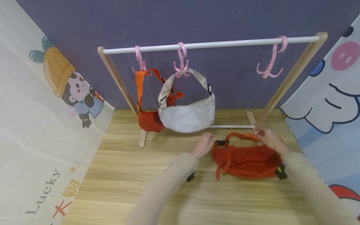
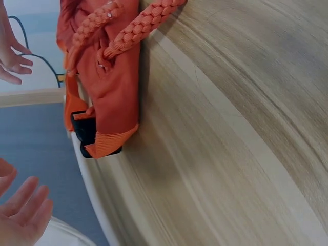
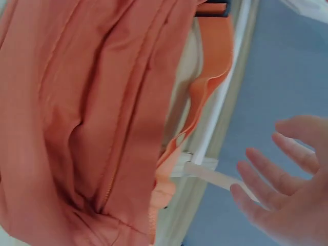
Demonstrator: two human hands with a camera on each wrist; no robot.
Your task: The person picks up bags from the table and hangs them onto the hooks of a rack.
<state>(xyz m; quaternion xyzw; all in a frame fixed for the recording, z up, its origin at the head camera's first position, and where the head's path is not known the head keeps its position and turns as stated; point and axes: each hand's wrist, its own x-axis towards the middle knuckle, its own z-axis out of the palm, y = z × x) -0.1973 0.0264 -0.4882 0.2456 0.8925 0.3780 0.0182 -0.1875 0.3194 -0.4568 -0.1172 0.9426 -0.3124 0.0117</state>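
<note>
An orange-red waist bag (image 1: 244, 161) lies on the wooden surface, its orange strap (image 1: 242, 135) along the far side. A black buckle (image 2: 86, 130) and braided cords (image 2: 138, 31) mark its left end. My left hand (image 1: 204, 145) is just left of the buckle, fingers loosely bent, holding nothing in the left wrist view. Above the bag's right part is my right hand (image 1: 270, 140); the right wrist view shows its fingers (image 3: 271, 171) spread and apart from the strap (image 3: 212, 56).
A rack with a white bar (image 1: 225, 44) stands behind. A pink hook (image 1: 270, 62) hangs at right. A white bag (image 1: 188, 116) and another orange-red bag (image 1: 150, 120) hang from two hooks at left. A small black piece (image 1: 190, 177) shows beside my left forearm.
</note>
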